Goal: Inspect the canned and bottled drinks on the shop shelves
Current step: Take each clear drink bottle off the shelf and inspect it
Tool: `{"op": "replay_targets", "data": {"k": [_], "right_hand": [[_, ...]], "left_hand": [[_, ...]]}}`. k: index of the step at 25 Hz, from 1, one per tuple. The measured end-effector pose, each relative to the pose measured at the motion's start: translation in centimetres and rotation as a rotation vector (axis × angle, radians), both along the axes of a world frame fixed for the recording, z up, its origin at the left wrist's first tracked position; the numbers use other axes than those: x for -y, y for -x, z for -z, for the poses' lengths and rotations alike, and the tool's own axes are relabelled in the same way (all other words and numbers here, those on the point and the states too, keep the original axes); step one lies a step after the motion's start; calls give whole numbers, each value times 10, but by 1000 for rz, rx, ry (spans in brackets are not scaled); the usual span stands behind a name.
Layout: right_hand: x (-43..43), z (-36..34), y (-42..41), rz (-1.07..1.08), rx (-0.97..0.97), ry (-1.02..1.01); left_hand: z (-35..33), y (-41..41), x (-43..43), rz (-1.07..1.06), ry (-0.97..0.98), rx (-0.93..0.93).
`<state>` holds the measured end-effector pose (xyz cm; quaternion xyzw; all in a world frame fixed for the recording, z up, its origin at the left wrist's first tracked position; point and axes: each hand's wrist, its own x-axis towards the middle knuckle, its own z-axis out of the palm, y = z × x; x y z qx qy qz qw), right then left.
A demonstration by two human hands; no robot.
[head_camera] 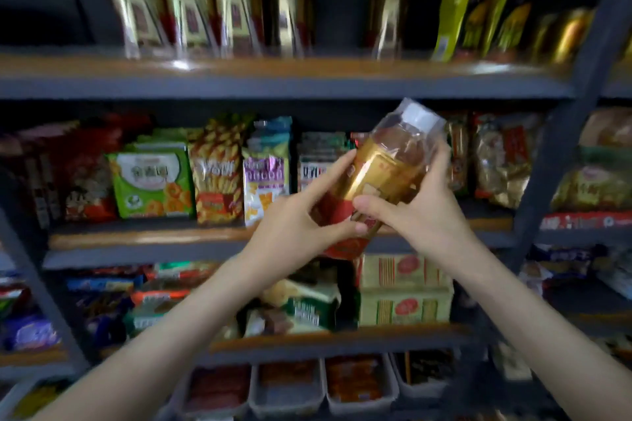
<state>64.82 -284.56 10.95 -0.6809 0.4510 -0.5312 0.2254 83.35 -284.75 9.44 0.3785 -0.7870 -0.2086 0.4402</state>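
Observation:
I hold a clear plastic bottle (pixel 386 171) of amber drink with a gold and red label and a white cap, tilted with its cap up and to the right, in front of the middle shelf. My left hand (pixel 301 215) grips its lower part from the left, fingers stretched along the label. My right hand (pixel 417 208) grips it from the right, thumb across the label. Several similar gold-labelled bottles (pixel 191 0) stand upright on the top shelf (pixel 273 79), with one more bottle (pixel 388 10) standing apart to the right.
Snack packets (pixel 154 181) fill the middle shelf, and boxed biscuits (pixel 403 290) lie on the shelf below. White trays (pixel 287 396) of packets sit at the bottom. A dark slanted shelf upright (pixel 564 133) stands right of my hands. Yellow-green bags (pixel 478 3) are at the top right.

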Motion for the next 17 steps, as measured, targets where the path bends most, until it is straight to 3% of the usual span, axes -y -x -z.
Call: {"op": "replay_targets", "data": {"k": [3,7,12,17], "right_hand": [[10,-60,-2,54,20,358],[52,-123,0,57,20,646],[123,-163,9,103,-166,544],[194,-189,18,158,-168,225]], "left_hand": [[-64,-10,23,49,210,-38],[-121,-23,72,-370,621,130],[-157,-41,135,-743,808,272],[-164,-51,168,-864,705,360]]}}
